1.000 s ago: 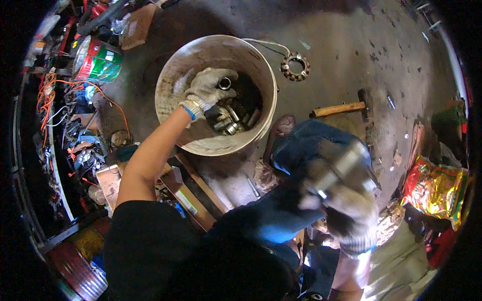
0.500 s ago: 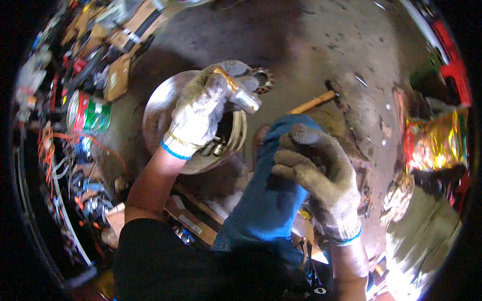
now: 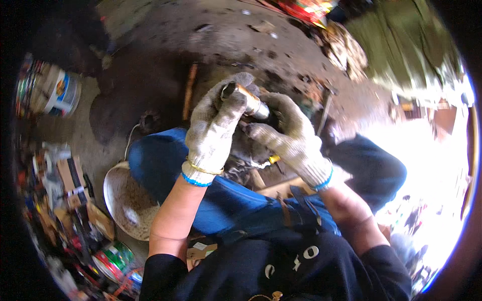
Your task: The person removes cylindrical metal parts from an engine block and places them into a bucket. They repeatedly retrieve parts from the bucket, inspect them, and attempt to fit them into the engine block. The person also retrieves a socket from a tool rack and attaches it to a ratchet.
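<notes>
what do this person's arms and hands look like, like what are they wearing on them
The left hand and right hand wear off-white knit gloves, smudged grey, with blue-edged cuffs; a thin yellowish band rings the left cuff. Short black sleeves leave the forearms bare.

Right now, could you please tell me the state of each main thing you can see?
Metal sleeve: hollow, brown-stained, held tilted
Left gloved hand: closed around the sleeve
Right gloved hand: partly curled at the sleeve's lower end; contact unclear
Pale bucket: open-topped
Wooden handle: lying on the floor
Red-and-green pail: open or lidded, cannot tell
</notes>
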Available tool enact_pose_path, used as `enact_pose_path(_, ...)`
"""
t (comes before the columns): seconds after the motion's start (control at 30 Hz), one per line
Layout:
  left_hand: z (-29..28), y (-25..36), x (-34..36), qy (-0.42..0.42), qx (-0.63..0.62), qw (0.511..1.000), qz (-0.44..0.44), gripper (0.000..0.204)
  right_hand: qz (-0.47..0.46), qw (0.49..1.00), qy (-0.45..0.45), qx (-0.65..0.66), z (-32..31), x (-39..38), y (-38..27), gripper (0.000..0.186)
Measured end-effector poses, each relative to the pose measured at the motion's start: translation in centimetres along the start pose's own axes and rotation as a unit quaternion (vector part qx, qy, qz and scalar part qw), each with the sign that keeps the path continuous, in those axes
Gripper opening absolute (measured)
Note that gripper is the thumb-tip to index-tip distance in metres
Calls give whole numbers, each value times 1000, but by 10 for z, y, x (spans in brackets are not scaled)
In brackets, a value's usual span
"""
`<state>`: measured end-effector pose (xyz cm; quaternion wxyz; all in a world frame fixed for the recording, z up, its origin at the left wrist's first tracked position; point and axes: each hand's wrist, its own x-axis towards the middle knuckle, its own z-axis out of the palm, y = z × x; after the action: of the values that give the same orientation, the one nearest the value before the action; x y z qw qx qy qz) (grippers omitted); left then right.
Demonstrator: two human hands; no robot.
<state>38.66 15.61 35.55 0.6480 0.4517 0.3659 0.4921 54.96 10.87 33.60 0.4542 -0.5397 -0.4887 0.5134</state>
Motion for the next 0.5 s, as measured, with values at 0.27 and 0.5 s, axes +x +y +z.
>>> enact_pose_path(0.27, 56, -91, 6, -210, 503, 835, 82, 57, 103, 980, 153, -69, -94, -101, 104, 40)
enact_pose_path(0.5, 29, -117, 54, -200, 808, 552, 57, 86, 343, 892, 89, -281, -153, -125, 145, 22)
